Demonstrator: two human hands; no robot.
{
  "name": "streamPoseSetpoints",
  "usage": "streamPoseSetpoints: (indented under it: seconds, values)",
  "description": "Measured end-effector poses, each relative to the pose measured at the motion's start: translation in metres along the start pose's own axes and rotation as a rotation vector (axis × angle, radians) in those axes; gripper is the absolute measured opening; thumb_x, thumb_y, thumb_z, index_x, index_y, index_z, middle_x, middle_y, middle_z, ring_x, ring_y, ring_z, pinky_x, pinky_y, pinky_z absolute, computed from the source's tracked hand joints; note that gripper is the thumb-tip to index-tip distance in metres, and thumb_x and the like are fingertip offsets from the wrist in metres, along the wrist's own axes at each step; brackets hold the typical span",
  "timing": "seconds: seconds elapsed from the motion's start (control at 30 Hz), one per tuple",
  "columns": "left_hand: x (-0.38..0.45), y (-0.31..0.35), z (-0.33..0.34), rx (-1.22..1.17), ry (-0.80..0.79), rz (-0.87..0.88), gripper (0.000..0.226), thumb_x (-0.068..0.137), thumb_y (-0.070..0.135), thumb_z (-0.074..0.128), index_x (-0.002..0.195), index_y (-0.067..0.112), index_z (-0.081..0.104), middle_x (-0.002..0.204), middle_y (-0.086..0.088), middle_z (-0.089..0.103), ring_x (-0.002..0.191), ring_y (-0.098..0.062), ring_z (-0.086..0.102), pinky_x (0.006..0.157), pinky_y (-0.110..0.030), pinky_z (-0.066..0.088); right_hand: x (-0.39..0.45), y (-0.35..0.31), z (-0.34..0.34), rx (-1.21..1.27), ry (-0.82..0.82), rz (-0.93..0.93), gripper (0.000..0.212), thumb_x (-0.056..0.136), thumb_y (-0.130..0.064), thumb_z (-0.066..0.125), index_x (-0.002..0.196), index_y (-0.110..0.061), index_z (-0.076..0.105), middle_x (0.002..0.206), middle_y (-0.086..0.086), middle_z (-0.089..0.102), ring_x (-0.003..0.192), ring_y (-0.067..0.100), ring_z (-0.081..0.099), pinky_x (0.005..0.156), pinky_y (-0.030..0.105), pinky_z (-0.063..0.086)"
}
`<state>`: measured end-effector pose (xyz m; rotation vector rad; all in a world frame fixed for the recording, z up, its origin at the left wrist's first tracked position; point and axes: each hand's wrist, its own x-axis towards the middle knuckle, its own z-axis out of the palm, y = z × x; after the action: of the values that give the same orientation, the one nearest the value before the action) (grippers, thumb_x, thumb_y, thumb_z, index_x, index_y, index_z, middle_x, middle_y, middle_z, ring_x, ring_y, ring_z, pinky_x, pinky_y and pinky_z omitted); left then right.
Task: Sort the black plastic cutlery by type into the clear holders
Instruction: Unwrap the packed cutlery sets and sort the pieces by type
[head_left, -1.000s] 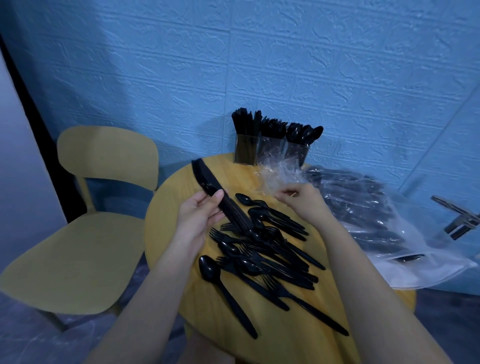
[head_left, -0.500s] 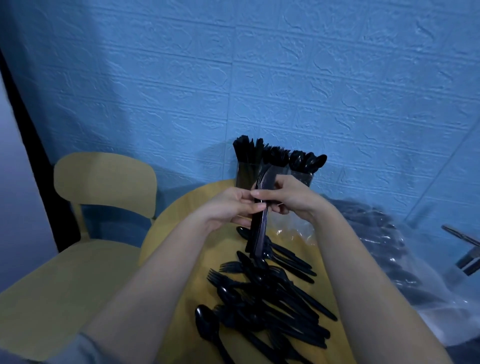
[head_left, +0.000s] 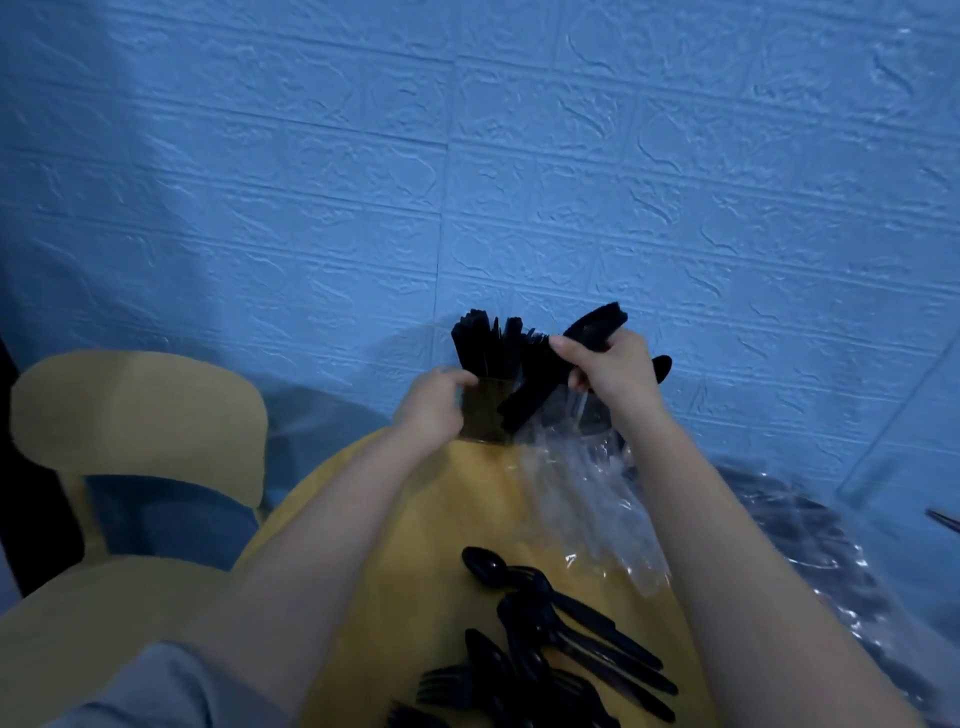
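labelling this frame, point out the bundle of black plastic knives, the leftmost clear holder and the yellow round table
bundle of black plastic knives (head_left: 537, 387), head view, mid-bundle below the right hand
leftmost clear holder (head_left: 480, 415), head view, front wall
yellow round table (head_left: 467, 499), head view, bare top

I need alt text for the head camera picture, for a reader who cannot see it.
A person's right hand lowers a tilted bundle of black knives toward clear holders at the far edge of a round yellow table, while the left hand grips the leftmost holder. Loose spoons and forks lie nearer, beside a clear plastic bag and a chair.
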<state>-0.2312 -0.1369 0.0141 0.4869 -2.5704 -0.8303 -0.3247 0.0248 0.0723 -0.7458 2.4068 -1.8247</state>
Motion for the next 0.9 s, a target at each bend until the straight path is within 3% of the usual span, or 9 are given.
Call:
streamPoseSetpoints:
  seconds: [0.1, 0.2, 0.37, 0.57, 0.73, 0.83, 0.9]
  values:
    - [0.006, -0.011, 0.014, 0.295, -0.017, 0.061, 0.061, 0.088, -0.007, 0.042, 0.145, 0.014, 0.035, 0.145, -0.007, 0.032, 0.135, -0.023, 0.026, 0.104, -0.034, 0.035, 0.024, -0.004, 0.009, 0.03, 0.063, -0.048, 0.022, 0.083, -0.027, 0.073, 0.082, -0.009, 0.061, 0.056, 0.005, 0.06, 0.047, 0.013, 0.054, 0.06, 0.031, 0.047]
    - [0.015, -0.015, 0.021, 0.399, 0.024, 0.073, 0.065, 0.088, 0.0, 0.047, 0.148, 0.018, 0.027, 0.146, -0.006, 0.027, 0.135, -0.023, 0.023, 0.101, -0.033, 0.037, 0.04, -0.009, 0.019, 0.05, 0.093, -0.06, 0.022, 0.083, -0.028, 0.072, 0.078, -0.011, 0.059, 0.057, 0.005, 0.061, 0.05, 0.014, 0.056, 0.066, 0.036, 0.051]
    - [0.022, -0.014, 0.025, 0.357, 0.069, 0.078, 0.058, 0.088, 0.001, 0.05, 0.143, 0.018, 0.037, 0.134, -0.008, 0.035, 0.126, -0.023, 0.033, 0.091, -0.033, 0.039, 0.052, -0.01, 0.039, -0.018, 0.113, -0.097, 0.024, 0.084, -0.027, 0.071, 0.07, -0.017, 0.054, 0.058, 0.005, 0.06, 0.052, 0.015, 0.057, 0.067, 0.036, 0.053]
    - [0.026, -0.014, 0.022, 0.205, 0.094, 0.039, 0.048, 0.09, 0.001, 0.046, 0.137, 0.013, 0.047, 0.129, -0.009, 0.04, 0.125, -0.024, 0.036, 0.1, -0.038, 0.039, 0.057, -0.012, 0.055, -0.1, 0.084, -0.126, 0.025, 0.084, -0.027, 0.072, 0.085, -0.009, 0.055, 0.057, 0.004, 0.059, 0.046, 0.01, 0.055, 0.051, 0.022, 0.047]
    - [0.028, -0.016, 0.024, 0.121, 0.095, 0.029, 0.044, 0.091, 0.0, 0.045, 0.133, 0.011, 0.051, 0.13, -0.008, 0.04, 0.124, -0.024, 0.039, 0.102, -0.038, 0.038, 0.064, -0.005, 0.054, -0.168, 0.117, -0.131, 0.029, 0.083, -0.028, 0.072, 0.078, -0.01, 0.051, 0.054, 0.004, 0.057, 0.035, 0.003, 0.051, 0.04, 0.014, 0.041]
    - [0.029, -0.016, 0.025, 0.121, 0.103, 0.025, 0.042, 0.092, 0.001, 0.045, 0.132, 0.011, 0.051, 0.129, -0.008, 0.041, 0.123, -0.023, 0.04, 0.1, -0.037, 0.039, 0.063, 0.006, 0.064, -0.297, 0.008, -0.108, 0.031, 0.081, -0.028, 0.074, 0.084, -0.003, 0.056, 0.056, 0.006, 0.057, 0.043, 0.01, 0.053, 0.05, 0.026, 0.046]
    - [0.029, -0.016, 0.024, 0.127, 0.103, 0.023, 0.042, 0.092, 0.002, 0.044, 0.132, 0.012, 0.051, 0.129, -0.008, 0.041, 0.122, -0.023, 0.041, 0.098, -0.037, 0.04, 0.061, 0.009, 0.067, -0.387, -0.068, -0.134, 0.032, 0.079, -0.028, 0.076, 0.089, -0.003, 0.059, 0.068, 0.006, 0.059, 0.058, 0.017, 0.056, 0.054, 0.029, 0.043]
